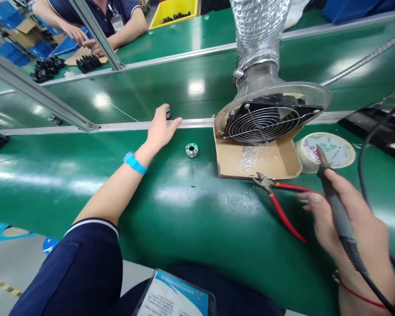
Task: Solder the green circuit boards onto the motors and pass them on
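Note:
My left hand reaches over the metal rail with its thumb spread away from the fingers. Beside its fingertips is a small round part, partly hidden; I cannot tell whether they touch. A thin pale wire runs up to this hand, its end hidden there. On the green bench, nearer me, lies a ring-shaped circuit board part. My right hand is wrapped around a soldering iron, its tip pointing up over a tape roll. Red-handled cutters lie just left of that hand.
A fan under a clear hood and foil duct stands over a cardboard tray with wire clippings. Across the rail, a co-worker's hands are near black parts. A yellow bin sits at the back.

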`<state>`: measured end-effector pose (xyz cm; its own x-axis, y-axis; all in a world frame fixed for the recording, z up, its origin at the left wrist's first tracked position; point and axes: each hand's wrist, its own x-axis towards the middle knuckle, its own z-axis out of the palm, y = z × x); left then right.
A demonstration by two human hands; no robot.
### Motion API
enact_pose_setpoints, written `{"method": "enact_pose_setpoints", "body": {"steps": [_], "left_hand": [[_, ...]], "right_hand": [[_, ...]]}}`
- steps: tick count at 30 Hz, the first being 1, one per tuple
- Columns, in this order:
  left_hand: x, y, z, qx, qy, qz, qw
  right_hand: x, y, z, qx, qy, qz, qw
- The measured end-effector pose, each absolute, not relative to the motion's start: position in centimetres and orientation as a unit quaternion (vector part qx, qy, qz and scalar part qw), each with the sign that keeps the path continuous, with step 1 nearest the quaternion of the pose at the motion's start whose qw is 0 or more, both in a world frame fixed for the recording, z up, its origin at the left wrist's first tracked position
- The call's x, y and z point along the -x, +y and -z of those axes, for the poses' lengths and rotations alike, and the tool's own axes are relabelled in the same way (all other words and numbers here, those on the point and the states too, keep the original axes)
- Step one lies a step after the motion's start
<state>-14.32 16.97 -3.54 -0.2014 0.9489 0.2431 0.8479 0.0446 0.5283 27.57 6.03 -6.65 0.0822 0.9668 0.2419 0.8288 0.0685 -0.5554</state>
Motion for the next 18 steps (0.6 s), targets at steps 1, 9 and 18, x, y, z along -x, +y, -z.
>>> {"method": "enact_pose_setpoints", "body": {"steps": [1,9,18], "left_hand": [[13.6,15.6,3.3,-0.659,0.684,-0.28,0.139],[9.3,8.9,3.5,-0.74,0.567,-0.236,0.274],[2.6,2.8,1.4,-0.69,0.452,-0.267,0.498]], "right_hand": [[-27.6,6.1,6.6,0.658,-0.683,-0.093,0.303],[-25.3,5.4,5.1,0.632,-0.609,-0.038,0.478],[-20.5,2.2,-0.1,0.515,-0.636,-0.321,0.476]]}}
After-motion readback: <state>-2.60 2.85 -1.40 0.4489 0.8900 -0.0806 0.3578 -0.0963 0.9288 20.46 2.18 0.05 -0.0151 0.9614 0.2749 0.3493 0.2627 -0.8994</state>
